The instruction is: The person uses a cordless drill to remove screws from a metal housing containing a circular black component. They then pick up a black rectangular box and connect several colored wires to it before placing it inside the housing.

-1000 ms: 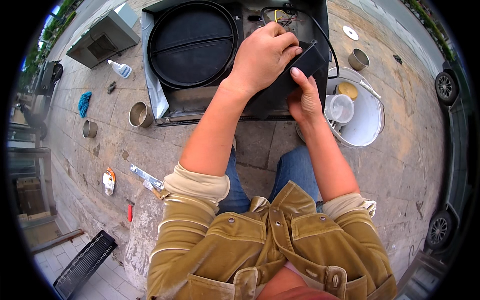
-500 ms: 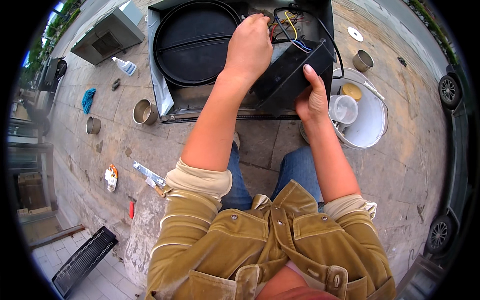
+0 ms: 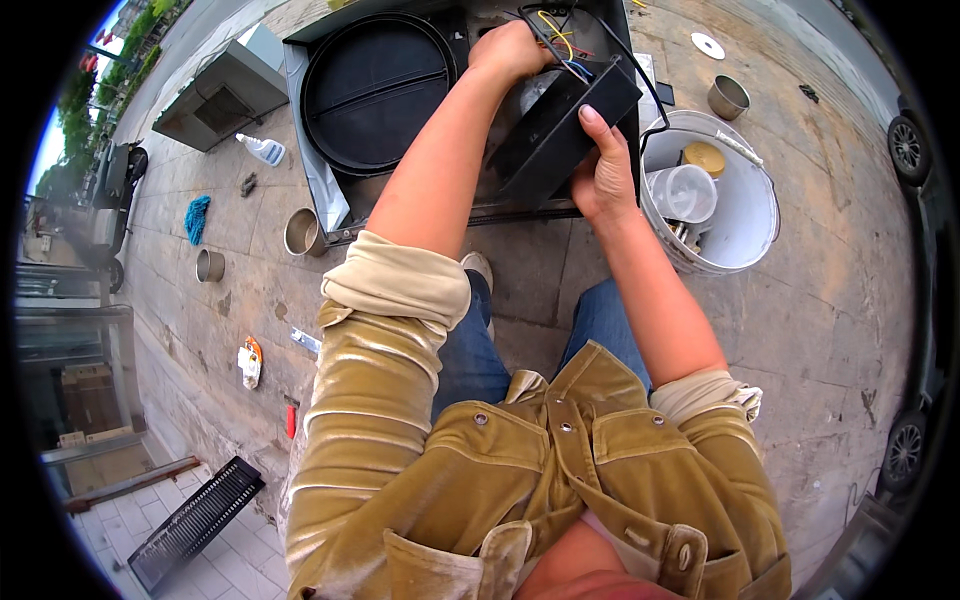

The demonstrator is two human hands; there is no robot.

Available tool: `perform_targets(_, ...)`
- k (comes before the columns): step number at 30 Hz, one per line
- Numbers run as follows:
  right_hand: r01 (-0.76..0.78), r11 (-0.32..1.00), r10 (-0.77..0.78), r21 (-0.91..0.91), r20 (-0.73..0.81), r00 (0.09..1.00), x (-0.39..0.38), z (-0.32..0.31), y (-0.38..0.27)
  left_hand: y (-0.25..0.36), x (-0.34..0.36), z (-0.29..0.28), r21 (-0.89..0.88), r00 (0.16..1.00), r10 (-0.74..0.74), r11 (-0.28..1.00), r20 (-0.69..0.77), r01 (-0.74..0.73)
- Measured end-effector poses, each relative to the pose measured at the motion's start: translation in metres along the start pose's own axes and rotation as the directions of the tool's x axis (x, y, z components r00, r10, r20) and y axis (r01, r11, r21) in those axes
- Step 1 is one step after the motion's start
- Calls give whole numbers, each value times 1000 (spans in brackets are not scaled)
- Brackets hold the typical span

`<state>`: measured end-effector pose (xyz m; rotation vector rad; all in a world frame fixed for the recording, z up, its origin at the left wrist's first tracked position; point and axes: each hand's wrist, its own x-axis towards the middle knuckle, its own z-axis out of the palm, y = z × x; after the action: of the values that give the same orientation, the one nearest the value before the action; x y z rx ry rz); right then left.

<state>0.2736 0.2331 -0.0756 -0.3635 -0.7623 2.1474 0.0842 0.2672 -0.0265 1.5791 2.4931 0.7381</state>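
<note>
A large black metal housing lies before me with a round black ring-shaped opening on its left side. My right hand grips a black rectangular box by its near right edge, thumb on top, holding it tilted over the housing. Yellow, red, blue and black wires run out of the box's far end. Beside those wires, my left hand reaches into the housing with curled fingers; its fingertips and whatever they pinch are hidden.
A white bucket with plastic containers stands right of the housing. Metal cups, a spray bottle, a blue cloth and a grey metal box sit on the paving. A white disc lies at the far right.
My left hand has reached farther into the housing, toward the wires. The black box has tipped a little in my right hand. The whole view has shifted slightly.
</note>
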Motion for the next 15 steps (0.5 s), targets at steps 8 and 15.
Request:
perform_targets(8, -2, 999, 3, 52, -13, 1000, 6, -11, -3, 13, -32, -44, 172, 993, 113, 978, 40, -118)
perform_targets(15, -17, 998, 19, 64, -35, 999, 4, -7, -1, 36, -34, -102, 182, 901, 296, 951, -317, -249)
